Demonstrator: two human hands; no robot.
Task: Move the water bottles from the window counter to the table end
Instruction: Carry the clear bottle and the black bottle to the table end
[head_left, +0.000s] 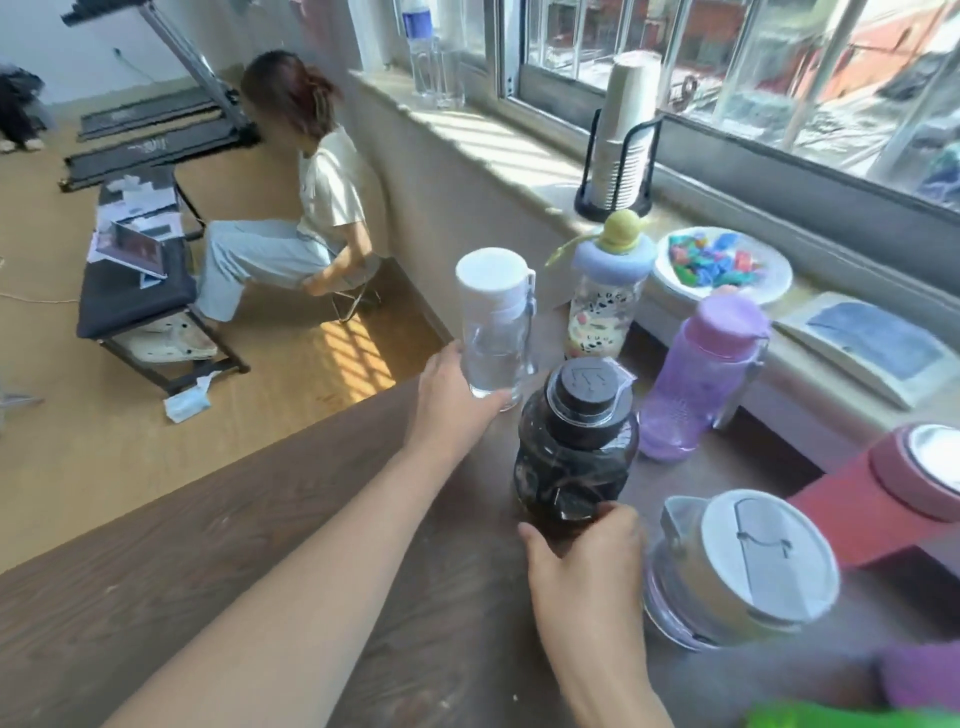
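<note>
My left hand (453, 395) grips the base of a clear bottle with a white cap (496, 322), upright at the far end of the dark wooden table (234, 545). My right hand (587, 551) is wrapped around the bottom of a dark smoky bottle with a black lid (576, 441), which stands on the table. Behind them stand a patterned bottle with a blue and yellow top (605, 296) and a purple bottle (698, 384). A grey-lidded bottle (737, 571) sits to the right of my right hand.
The window counter (498, 150) holds a cup stack in a black rack (621, 145), a plate of coloured pieces (722, 262), an open book (867, 353) and a clear plastic bottle (423, 52). A red container (904, 478) stands at right. A person sits on a chair (322, 208) by a low bench.
</note>
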